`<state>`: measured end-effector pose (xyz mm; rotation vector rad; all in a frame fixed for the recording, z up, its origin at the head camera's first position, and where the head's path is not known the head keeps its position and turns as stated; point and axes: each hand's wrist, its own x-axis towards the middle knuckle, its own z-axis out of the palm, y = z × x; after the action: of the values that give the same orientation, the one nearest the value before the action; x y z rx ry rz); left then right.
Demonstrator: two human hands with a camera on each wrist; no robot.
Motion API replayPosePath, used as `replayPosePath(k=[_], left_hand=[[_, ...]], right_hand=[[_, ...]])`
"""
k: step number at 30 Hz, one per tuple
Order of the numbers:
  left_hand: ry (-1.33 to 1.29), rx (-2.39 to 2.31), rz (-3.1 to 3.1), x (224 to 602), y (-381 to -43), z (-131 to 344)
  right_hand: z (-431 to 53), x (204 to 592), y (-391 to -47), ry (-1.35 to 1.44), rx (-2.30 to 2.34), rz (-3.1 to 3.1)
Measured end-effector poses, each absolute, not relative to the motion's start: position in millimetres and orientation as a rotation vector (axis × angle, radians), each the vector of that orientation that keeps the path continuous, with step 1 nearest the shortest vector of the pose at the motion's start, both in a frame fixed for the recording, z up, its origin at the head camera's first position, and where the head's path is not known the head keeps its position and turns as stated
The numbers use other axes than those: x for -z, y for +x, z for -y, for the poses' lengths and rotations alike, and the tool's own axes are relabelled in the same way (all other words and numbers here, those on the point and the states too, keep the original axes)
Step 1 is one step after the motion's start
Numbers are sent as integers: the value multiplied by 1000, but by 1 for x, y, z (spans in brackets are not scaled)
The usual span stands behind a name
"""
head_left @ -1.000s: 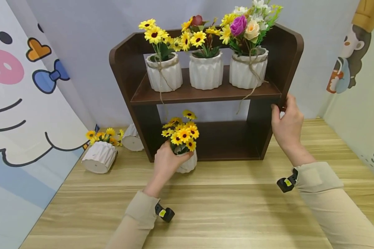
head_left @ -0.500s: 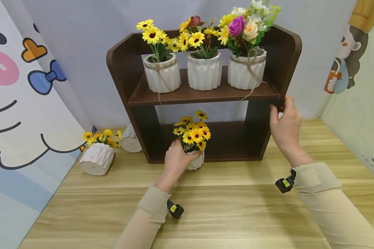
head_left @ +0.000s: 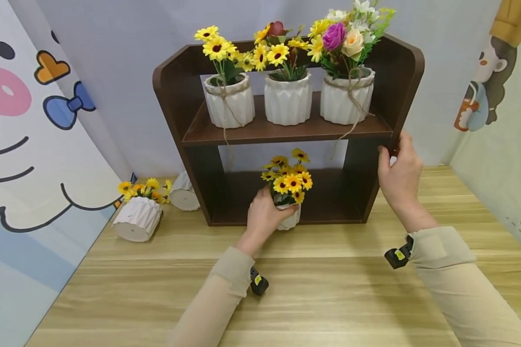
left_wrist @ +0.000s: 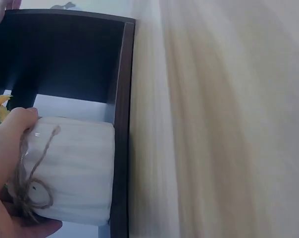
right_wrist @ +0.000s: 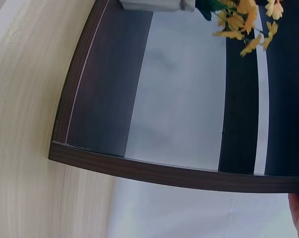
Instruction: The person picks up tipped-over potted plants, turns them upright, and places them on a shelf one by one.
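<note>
My left hand (head_left: 264, 214) grips a white ribbed flower pot (left_wrist: 73, 168) near its rim, thumb on one side and fingers on the other. Yellow artificial daisies (head_left: 292, 182) rise from it, and twine tied in a bow circles the pot in the left wrist view. The pot is at the front edge of the lower shelf of a dark brown two-tier shelf unit (head_left: 286, 136). My right hand (head_left: 400, 173) holds the unit's right side panel, thumb in front and fingers partly hidden behind it.
Three white flower pots (head_left: 288, 99) stand along the upper shelf. Left of the unit, a pot of yellow flowers (head_left: 139, 219) lies tipped on the wooden table (head_left: 321, 289), with another tipped pot (head_left: 184, 193) behind it. Printed cartoon walls close in both sides.
My left hand has carried the daisy pot rightward along the front of the lower shelf and slightly away from me. The right hand stays on the side panel.
</note>
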<state>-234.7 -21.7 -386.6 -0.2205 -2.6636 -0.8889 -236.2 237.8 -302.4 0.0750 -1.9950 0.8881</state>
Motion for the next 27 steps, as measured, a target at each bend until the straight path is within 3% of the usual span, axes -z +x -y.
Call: replayPosePath(k=[27], left_hand=[[-291,836,2797,382,-269,-26]], right_hand=[[-236,302,-235,82,-904,1967]])
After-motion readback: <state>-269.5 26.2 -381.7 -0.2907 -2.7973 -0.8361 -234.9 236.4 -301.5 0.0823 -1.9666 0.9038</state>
